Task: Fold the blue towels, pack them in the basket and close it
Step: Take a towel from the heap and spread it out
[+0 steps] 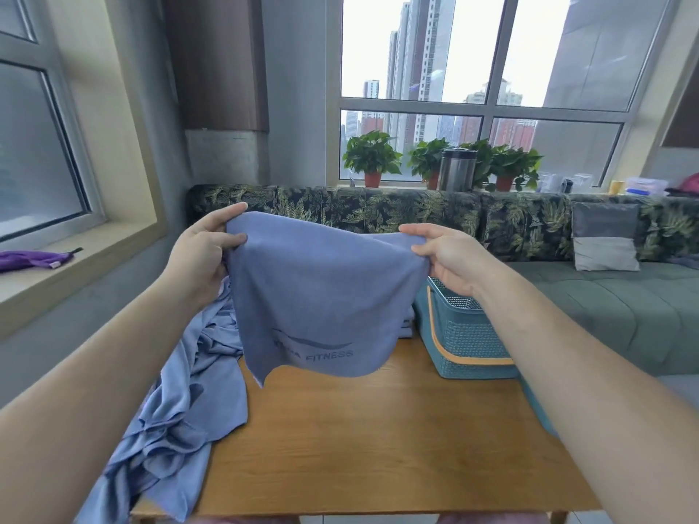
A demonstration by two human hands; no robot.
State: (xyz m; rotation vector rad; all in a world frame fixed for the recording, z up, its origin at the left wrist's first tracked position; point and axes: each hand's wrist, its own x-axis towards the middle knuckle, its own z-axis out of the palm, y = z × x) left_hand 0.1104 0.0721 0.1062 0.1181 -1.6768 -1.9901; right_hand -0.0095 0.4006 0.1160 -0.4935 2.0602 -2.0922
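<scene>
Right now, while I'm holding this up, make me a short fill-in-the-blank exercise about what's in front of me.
1. The towel held up by the left hand and right hand bears the printed word ____.
2. The basket stands on the ____ side of the table.
3. A crumpled blue pile hangs off the table's ____ side.
4. The basket's handle is ____ in colour.

Missing words: FITNESS; right; left; orange

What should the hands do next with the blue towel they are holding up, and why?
Probably bring the two hands together to fold the towel in half. The left hand and right hand each pinch a top corner, and it hangs spread out above the table, not yet folded small for the basket.
</scene>
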